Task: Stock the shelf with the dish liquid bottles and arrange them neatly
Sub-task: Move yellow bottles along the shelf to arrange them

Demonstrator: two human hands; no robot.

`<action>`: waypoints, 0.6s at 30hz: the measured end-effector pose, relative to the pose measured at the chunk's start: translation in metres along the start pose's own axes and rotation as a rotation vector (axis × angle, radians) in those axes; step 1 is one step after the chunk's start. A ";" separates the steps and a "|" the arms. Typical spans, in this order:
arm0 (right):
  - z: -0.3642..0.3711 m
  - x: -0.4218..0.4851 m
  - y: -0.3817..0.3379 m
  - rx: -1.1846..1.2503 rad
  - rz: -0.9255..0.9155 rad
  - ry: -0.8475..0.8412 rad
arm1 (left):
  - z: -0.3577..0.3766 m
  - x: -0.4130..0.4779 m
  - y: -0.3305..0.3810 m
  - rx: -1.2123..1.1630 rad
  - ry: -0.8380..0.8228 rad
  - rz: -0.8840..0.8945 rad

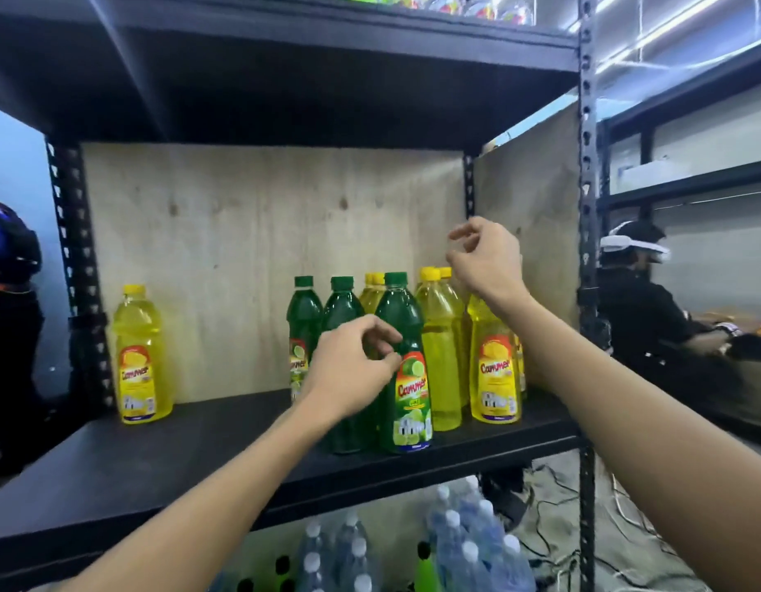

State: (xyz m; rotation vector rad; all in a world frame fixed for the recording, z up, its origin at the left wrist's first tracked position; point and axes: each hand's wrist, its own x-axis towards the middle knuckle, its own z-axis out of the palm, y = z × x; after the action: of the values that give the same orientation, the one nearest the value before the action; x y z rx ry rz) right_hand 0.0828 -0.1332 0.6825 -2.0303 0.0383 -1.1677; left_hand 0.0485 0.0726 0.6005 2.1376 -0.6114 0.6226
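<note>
A cluster of dish liquid bottles stands at the right of the black shelf board (pixel 156 459): three green ones, the front green bottle (pixel 406 378) with its label facing me, and several yellow ones, including a labelled yellow bottle (pixel 494 378) at the far right. A lone yellow bottle (pixel 141 356) stands apart at the left. My left hand (pixel 353 369) hovers in front of the green bottles, fingers loosely curled, holding nothing. My right hand (pixel 485 258) is raised above the yellow bottles' caps, fingers apart and empty.
Plywood panels (pixel 263 249) close the shelf's back and right side. Black perforated posts (pixel 586 249) frame it. Clear water bottles (pixel 468 549) fill the level below. A person in black (pixel 643 309) works at the right; another person's edge shows at the far left (pixel 7 292).
</note>
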 end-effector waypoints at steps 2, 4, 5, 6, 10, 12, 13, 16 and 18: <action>-0.007 0.016 0.039 -0.070 0.187 -0.044 | 0.021 0.002 0.019 -0.040 -0.075 -0.030; -0.009 0.024 0.072 -0.102 0.357 -0.120 | 0.047 0.006 0.032 -0.088 -0.138 -0.087; -0.009 0.027 0.084 -0.097 0.390 -0.151 | 0.062 0.009 0.036 -0.095 -0.157 -0.112; -0.007 0.027 0.092 -0.079 0.392 -0.180 | 0.077 0.013 0.038 -0.095 -0.173 -0.138; -0.002 0.030 0.108 -0.040 0.315 -0.270 | 0.132 0.030 0.041 -0.068 -0.211 -0.233; 0.002 0.030 0.111 -0.073 0.273 -0.292 | 0.151 0.036 0.040 -0.033 -0.211 -0.275; 0.003 0.031 0.113 -0.083 0.260 -0.299 | 0.160 0.039 0.039 -0.029 -0.214 -0.299; 0.001 0.030 0.114 -0.068 0.257 -0.285 | 0.176 0.042 0.037 -0.021 -0.183 -0.354; -0.005 0.026 0.112 -0.043 0.254 -0.244 | 0.182 0.037 0.036 -0.011 -0.162 -0.377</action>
State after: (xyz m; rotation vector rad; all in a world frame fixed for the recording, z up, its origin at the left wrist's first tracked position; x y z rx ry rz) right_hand 0.1317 -0.2241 0.6311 -2.1199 0.1957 -0.7639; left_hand 0.0952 -0.1022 0.5435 2.2284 -0.2806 0.2411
